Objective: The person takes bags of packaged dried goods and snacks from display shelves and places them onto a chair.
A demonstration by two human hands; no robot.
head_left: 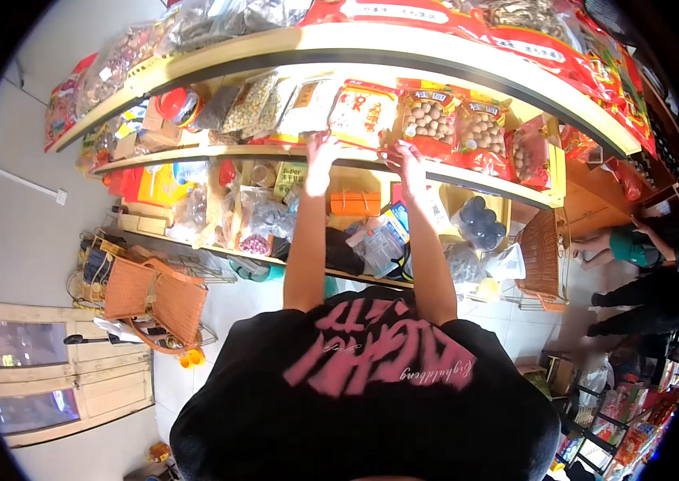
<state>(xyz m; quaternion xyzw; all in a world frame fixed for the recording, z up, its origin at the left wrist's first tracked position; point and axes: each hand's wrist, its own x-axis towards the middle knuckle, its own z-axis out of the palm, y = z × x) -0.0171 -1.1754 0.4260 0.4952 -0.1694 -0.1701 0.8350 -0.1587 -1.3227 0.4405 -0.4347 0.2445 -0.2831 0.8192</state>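
Observation:
A red and white packet (362, 114) lies on the middle shelf. My left hand (322, 152) is at its lower left corner, fingers slightly apart, near the shelf edge. At the packet's lower right corner is my right hand (408, 166), its fingers bent and apart. Nothing shows held in either hand, and contact with the packet is unclear. To the right are red bags of round brown fruit (430, 120), and to the left a clear bag of pale seeds (249, 104).
The upper shelf's front board (339, 38) juts out above my hands. Below, the lower shelf holds an orange box (355, 204) and a container of dark balls (480, 223). Wicker chairs (155, 295) stand at the left. Other people (636, 248) are at the far right.

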